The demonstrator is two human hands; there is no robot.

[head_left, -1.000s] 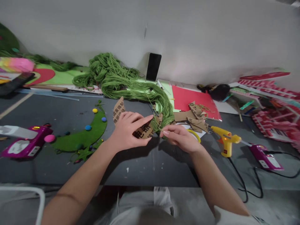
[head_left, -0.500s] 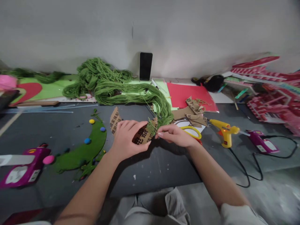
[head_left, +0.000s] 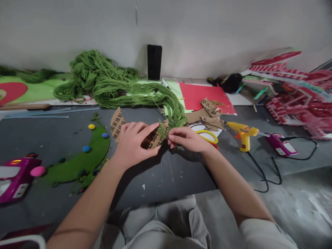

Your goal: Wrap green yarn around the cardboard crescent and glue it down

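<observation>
My left hand (head_left: 135, 143) grips a curved piece of printed cardboard (head_left: 117, 122), its thumb and fingers spread over the face. Green yarn is wound around the cardboard's right end (head_left: 163, 128). My right hand (head_left: 185, 138) is closed at that end, fingertips pinched on the green yarn; the exact strand is hidden. A thick skein of green yarn (head_left: 140, 93) lies behind, its loop running down to my right hand. To the left lies a green crescent shape (head_left: 77, 162) with coloured pompoms.
A yellow glue gun (head_left: 243, 135) is plugged into a purple power strip (head_left: 281, 143) at right. Yellow-handled scissors (head_left: 207, 136) lie by cardboard scraps (head_left: 211, 110). A phone (head_left: 154, 62) leans on the wall. Another purple power strip (head_left: 19, 176) is at left.
The view has shifted, so everything sits a little further left and higher. Both hands stay at the cardboard, with my right fingers moving slightly at the yarn.
</observation>
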